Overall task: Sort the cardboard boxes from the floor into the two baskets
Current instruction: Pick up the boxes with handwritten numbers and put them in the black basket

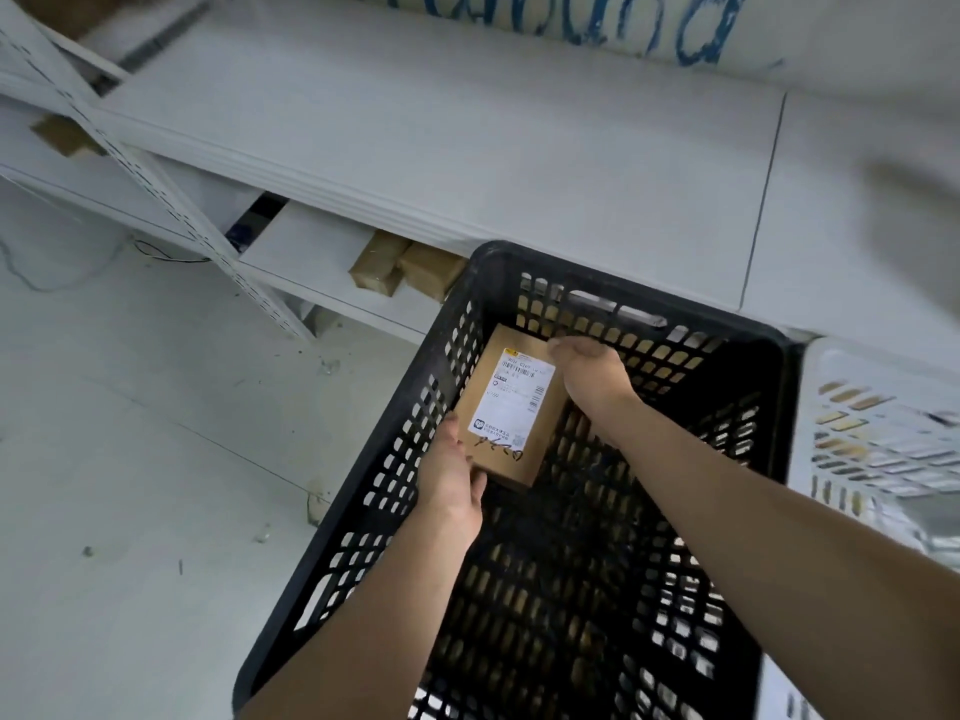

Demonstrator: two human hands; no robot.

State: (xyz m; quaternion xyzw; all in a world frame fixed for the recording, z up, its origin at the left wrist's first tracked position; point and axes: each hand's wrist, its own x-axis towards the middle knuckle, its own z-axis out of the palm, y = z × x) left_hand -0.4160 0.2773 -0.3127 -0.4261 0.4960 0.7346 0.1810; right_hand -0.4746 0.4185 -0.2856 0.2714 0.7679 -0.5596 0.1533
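Note:
A brown cardboard box with a white shipping label and black handwriting is inside the black perforated basket, toward its far left corner. My left hand grips the box's near left corner. My right hand holds its far right edge, fingers curled over it. Whether the box rests on the basket floor is not visible. A white perforated basket stands directly to the right of the black one.
White metal shelving runs along the left and back. Brown boxes sit on its low shelf just behind the black basket. A thin cable lies on the pale floor at left, with small debris scattered about.

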